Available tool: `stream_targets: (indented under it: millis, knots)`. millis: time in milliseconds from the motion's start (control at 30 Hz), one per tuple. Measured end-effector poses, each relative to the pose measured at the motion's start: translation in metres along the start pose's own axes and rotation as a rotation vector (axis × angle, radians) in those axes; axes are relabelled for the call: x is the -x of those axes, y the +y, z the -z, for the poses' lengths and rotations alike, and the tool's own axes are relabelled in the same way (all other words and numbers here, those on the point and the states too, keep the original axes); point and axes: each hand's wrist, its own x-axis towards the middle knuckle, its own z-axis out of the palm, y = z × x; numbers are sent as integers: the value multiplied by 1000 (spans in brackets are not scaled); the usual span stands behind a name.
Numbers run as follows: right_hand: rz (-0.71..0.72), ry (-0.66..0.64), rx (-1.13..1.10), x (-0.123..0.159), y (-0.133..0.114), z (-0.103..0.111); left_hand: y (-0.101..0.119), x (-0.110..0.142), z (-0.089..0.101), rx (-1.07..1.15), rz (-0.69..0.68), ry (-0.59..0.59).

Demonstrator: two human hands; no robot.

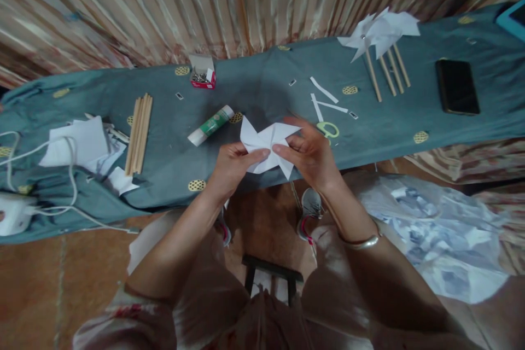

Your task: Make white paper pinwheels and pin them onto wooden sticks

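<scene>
Both hands hold a folded white paper pinwheel [267, 147] over the near edge of a table covered in blue-grey cloth [254, 87]. My left hand [232, 167] pinches its lower left side. My right hand [309, 153] grips its right side, with the thumb pressed toward the centre. A glue stick [211, 126] with a green label lies just left of the paper. Green-handled scissors [328, 130] peek out behind my right hand.
A bundle of wooden sticks [139, 132] and white paper sheets [80, 145] lie at left, by a white cable [61, 175]. A small red box of pins [203, 76] sits at the back. Finished pinwheels on sticks [381, 38], paper strips [324, 90] and a black phone [457, 86] lie right.
</scene>
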Motion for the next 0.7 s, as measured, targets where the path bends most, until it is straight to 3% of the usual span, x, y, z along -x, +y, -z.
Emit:
stream_targets:
  millis: [433, 700]
  knots:
    - [-71, -44, -141, 2, 1, -1, 0, -2, -1, 9, -2, -4]
    - [-86, -25, -113, 1, 3, -2, -3, -4, -2, 23, 29, -11]
